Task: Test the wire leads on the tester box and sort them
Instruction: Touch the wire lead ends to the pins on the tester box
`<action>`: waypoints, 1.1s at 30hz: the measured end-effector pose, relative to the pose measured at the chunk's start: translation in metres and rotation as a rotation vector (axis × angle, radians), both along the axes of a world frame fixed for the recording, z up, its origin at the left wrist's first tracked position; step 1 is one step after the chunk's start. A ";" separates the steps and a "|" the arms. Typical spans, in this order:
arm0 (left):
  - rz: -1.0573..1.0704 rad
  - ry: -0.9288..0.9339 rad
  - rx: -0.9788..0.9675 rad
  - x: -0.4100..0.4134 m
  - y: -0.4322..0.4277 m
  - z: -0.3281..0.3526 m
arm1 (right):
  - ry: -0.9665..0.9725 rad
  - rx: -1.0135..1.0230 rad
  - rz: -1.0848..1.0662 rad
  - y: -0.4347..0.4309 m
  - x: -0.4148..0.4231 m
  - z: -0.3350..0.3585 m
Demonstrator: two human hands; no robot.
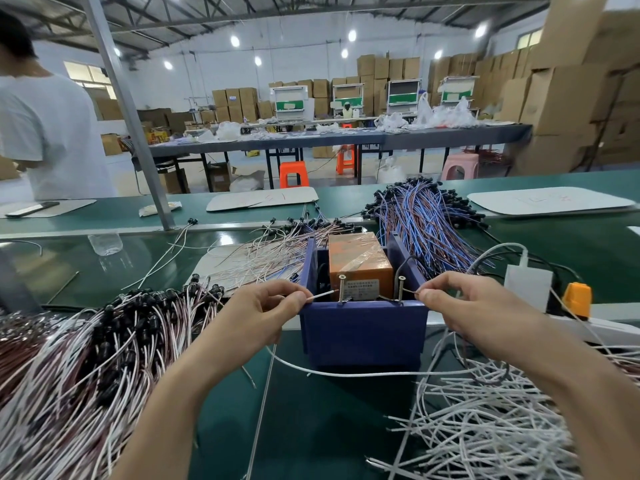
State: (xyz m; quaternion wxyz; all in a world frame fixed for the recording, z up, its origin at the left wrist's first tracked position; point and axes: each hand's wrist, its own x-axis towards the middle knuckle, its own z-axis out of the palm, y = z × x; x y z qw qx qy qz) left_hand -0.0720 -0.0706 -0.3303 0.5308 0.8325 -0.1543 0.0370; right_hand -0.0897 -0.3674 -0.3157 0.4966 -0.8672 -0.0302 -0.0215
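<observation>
The tester box (pixel 363 336) sits at the centre of the frame on the green bench (pixel 311 431). It is a dark blue plastic bin holding an orange unit (pixel 358 263) wrapped in clear tape. A small printed plate on the near face of the orange unit is too fine to read.

Two upright screws stand at the bin's near rim, the left screw (pixel 342 288) and the right screw (pixel 401 288).

The left hand (pixel 263 308) pinches one end of a white wire lead (pixel 346 373) between thumb and forefinger. That end points right, and its tip is at the left screw; contact cannot be told. The right hand (pixel 460 304) pinches the other end the same way. Its bare tip points left and reaches the right screw.

Between the hands the lead hangs in a slack loop whose long run goes left to right below the bin's front.

A heap of plain white leads (pixel 485 431) lies at lower right. Leads with black caps (pixel 86 362) are piled at lower left. A bundle of blue and brown leads (pixel 426 230) lies behind the box.

Right of the box is a white adapter (pixel 528 284) beside an orange plug (pixel 576 299). A white board (pixel 550 199) at upper right bears faint red marks that cannot be read.
</observation>
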 end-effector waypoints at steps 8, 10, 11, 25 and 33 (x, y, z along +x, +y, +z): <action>-0.035 0.004 0.009 0.005 0.005 -0.006 | 0.006 -0.015 0.006 0.002 -0.005 0.004; -0.043 0.002 0.022 0.006 0.006 -0.007 | 0.011 -0.046 -0.006 0.002 -0.006 0.005; -0.048 0.001 0.028 0.007 0.006 -0.007 | 0.017 -0.074 -0.012 0.003 -0.007 0.006; -0.067 -0.004 0.032 0.010 0.008 -0.010 | 0.044 -0.108 -0.050 0.004 -0.010 0.010; -0.030 -0.010 0.028 0.007 0.006 -0.006 | 0.045 -0.071 -0.050 0.006 -0.012 0.016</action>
